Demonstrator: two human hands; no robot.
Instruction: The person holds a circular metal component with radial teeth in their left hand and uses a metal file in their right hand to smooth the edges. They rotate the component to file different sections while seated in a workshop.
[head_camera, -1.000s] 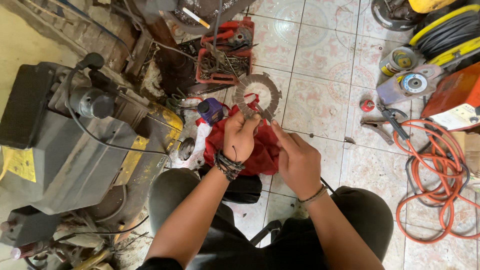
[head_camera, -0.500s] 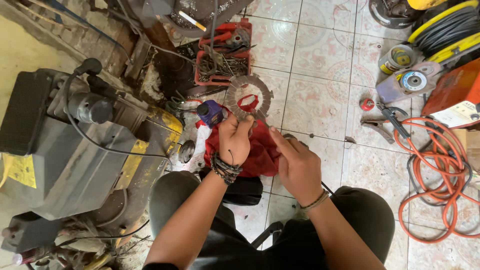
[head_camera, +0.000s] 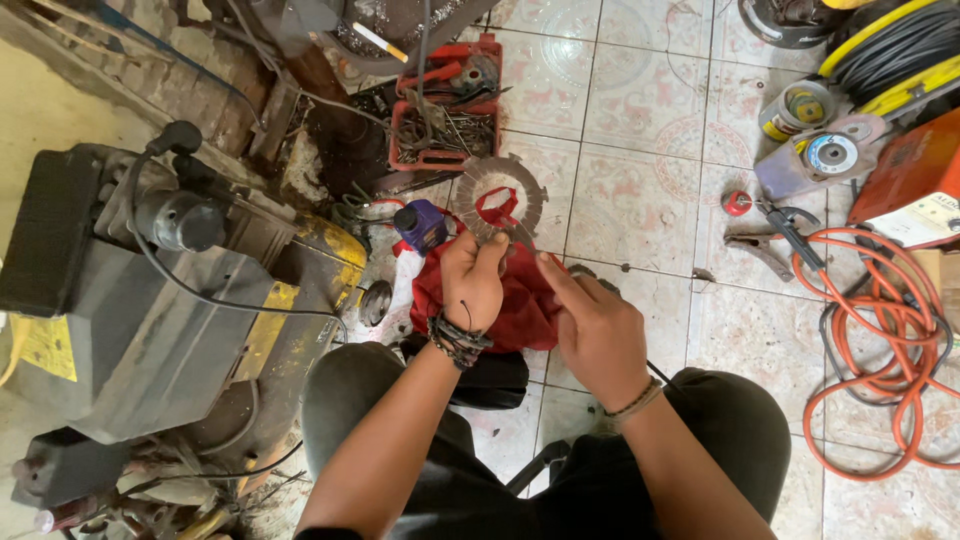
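Note:
My left hand (head_camera: 472, 282) grips the near edge of a round toothed metal disc (head_camera: 497, 199) with a large centre hole, held up over the tiled floor. A red cloth (head_camera: 520, 300) bunches under both hands, and a strip of it shows through the disc's hole. Right beside the left hand is my right hand (head_camera: 592, 328), with its fingers closed on the red cloth just below the disc. A small purple bottle with a black cap (head_camera: 418, 224) stands just left of the disc.
A red tool tray (head_camera: 445, 102) with several metal parts lies beyond the disc. A grey and yellow machine (head_camera: 150, 300) fills the left side. An orange cable (head_camera: 880, 340) coils at right, beside pliers (head_camera: 775, 225), grinding discs (head_camera: 830, 152) and an orange case (head_camera: 915, 180).
The disc and both hands sit slightly lower and closer together in view; my right hand has moved up toward the disc's near edge with the cloth.

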